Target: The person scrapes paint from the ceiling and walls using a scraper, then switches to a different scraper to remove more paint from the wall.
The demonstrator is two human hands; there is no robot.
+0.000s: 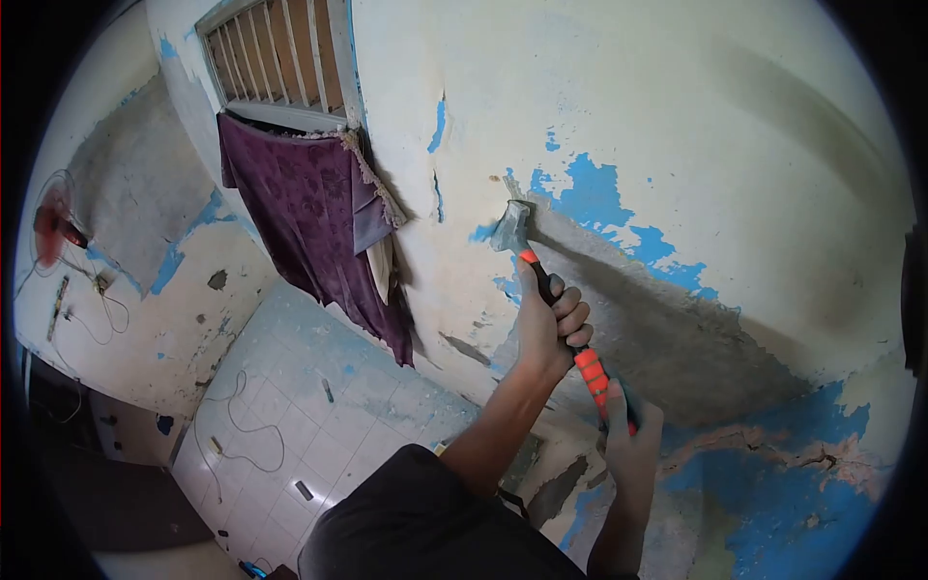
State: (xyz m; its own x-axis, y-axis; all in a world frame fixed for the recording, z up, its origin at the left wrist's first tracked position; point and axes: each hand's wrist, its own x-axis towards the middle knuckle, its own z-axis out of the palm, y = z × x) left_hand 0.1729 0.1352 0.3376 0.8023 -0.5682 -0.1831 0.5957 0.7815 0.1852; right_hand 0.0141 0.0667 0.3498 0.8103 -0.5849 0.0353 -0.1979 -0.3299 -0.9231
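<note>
Both my hands hold a hatchet-like tool with a grey metal head and an orange and black handle. My left hand is wrapped round the black upper part of the handle, its thumb laid along it. Lower down, near the handle's end, my right hand is closed on the grip. The head meets the wall at a bare grey strip beside peeling cream paint. A blue flake next to the head is blurred. Exposed grey plaster and blue paint patches spread to the right of the tool.
A purple cloth hangs below a barred window. A red fan is on the left wall. On the tiled floor lie a cable and a small dark object. Dark furniture stands at lower left.
</note>
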